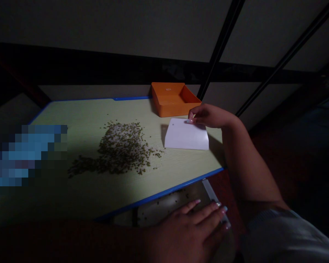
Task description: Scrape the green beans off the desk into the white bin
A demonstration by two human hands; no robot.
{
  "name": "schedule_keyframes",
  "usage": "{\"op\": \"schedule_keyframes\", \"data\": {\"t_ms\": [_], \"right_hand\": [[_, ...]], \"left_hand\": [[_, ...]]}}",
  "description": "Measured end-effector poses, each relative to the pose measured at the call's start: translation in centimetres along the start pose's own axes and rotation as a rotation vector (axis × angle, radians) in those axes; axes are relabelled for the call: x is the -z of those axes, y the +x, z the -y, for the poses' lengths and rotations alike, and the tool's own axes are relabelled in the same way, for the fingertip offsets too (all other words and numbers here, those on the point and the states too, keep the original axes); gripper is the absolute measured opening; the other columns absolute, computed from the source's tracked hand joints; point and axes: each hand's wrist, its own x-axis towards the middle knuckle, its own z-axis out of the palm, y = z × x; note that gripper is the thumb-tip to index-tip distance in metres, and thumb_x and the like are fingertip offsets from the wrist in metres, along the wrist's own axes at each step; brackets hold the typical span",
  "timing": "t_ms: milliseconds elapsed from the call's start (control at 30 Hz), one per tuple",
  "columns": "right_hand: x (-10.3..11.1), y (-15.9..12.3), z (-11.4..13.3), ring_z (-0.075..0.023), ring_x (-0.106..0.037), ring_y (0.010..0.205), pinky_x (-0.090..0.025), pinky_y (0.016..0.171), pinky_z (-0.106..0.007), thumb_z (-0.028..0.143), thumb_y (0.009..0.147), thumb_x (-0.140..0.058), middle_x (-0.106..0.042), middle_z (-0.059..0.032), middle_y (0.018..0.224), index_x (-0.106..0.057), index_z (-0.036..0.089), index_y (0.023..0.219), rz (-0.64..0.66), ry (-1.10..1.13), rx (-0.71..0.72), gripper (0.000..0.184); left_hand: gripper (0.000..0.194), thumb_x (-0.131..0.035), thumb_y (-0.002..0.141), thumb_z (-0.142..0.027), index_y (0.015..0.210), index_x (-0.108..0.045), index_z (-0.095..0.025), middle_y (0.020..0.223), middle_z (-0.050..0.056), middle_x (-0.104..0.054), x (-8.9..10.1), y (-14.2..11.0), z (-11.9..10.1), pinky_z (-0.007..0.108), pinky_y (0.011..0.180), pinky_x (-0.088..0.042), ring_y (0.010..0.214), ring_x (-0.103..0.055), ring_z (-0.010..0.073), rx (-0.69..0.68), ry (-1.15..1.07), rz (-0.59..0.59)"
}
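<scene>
My right hand point(210, 116) pinches the top edge of a white scraper point(186, 137), a flat plate with a small hole in one corner. The scraper stands tilted with its long lower edge at the tabletop point(189, 160). Left of it lies a loose pile of small green and brown grains point(123, 146), with stray ones around it. My left hand point(192, 226) stretches over an open drawer point(164, 208) below the table edge, fingers apart, fingertips by the drawer's metal side rail point(211, 190). No object shows in it.
An orange open-front tray point(170, 109) sits at the back of the table, just behind the scraper. Blue trim point(164, 193) runs along the table edge. A pixelated blue patch point(30, 149) covers the left side. Scattered grains lie in the drawer. Panelled walls stand behind.
</scene>
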Motion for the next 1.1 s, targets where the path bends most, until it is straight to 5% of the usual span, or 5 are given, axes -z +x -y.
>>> {"op": "schedule_keyframes", "data": {"t_ms": [467,1100], "right_hand": [[0.2,-0.1,0.0,-0.0081,-0.041,0.059,-0.031,0.056,-0.025,0.035,0.074,-0.06,-0.049,0.0026,0.062,-0.056,0.016,0.071,0.016,-0.033,-0.008,0.02],[0.1,-0.5,1.0,-0.0068,-0.04,0.056,-0.03,0.054,-0.024,0.037,0.077,-0.062,-0.047,0.0045,0.061,-0.058,0.016,0.073,0.146,-0.007,-0.007,0.022]], "left_hand": [[0.043,-0.036,0.094,-0.022,0.136,-0.042,-0.017,0.147,0.004,-0.037,0.2,0.1,-0.2,0.037,0.108,-0.033,0.137,-0.029,0.017,0.011,-0.005,-0.013],[0.042,-0.032,0.096,-0.023,0.137,-0.04,-0.017,0.149,0.004,-0.033,0.0,0.1,-0.1,0.037,0.108,-0.033,0.138,-0.027,0.0169,0.007,-0.015,-0.02]]}}
